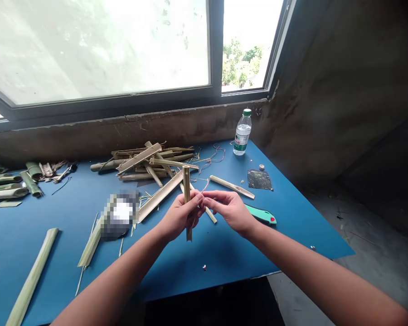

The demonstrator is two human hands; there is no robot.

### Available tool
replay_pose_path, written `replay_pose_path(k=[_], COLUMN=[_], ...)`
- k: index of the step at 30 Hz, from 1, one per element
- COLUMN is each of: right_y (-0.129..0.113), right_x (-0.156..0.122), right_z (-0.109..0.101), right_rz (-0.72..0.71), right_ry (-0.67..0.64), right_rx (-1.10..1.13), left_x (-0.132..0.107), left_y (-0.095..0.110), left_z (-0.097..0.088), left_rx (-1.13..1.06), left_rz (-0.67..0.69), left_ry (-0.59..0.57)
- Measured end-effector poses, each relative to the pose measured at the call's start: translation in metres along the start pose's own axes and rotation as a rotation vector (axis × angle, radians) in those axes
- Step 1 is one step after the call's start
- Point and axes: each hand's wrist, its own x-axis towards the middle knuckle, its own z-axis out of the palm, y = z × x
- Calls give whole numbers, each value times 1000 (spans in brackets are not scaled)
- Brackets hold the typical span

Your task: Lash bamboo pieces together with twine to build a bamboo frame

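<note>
My left hand (177, 216) is closed around a narrow split bamboo piece (186, 182), held nearly upright above the front part of the blue table. Close beside it, the fingers of my right hand (234, 212) pinch a thin pinkish string (206, 184) at the bamboo's right side. Both hands' fingertips meet there, so exactly how the string runs around the bamboo is hidden. Partly behind my right wrist lies a tool with a turquoise handle (264, 214). A longer half-split bamboo piece (161, 195) rests on the table behind my left hand.
A pile of bamboo pieces (139, 160) lies near the wall, with loose string (217, 154) to its right. A water bottle (242, 136) and a dark square sheet (260, 179) are at right. Bamboo lengths (34, 276) lie left. The blue table (238, 253) ends at the front edge.
</note>
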Motion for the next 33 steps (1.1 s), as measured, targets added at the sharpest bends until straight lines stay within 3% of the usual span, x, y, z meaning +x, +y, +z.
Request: replay_pose_path(k=[7, 14, 21, 28, 33], right_y=[3, -3, -6, -3, -4], right_x=[35, 38, 40, 39, 36], right_z=[12, 5, -19, -21, -20], right_rz=[100, 135, 77, 75, 12], right_ry=[67, 82, 104, 24, 40], right_rx=[385, 569, 642, 587, 513], left_x=[-1, -2, -5, -4, -1], left_y=[-6, -16, -15, -16, -16], left_z=[-7, -5, 1, 3, 3], left_rx=[-97, -155, -210, -213, -174], left_rz=[-49, -126, -144, -43, 51], left_ry=[-17, -89, -156, -34, 9])
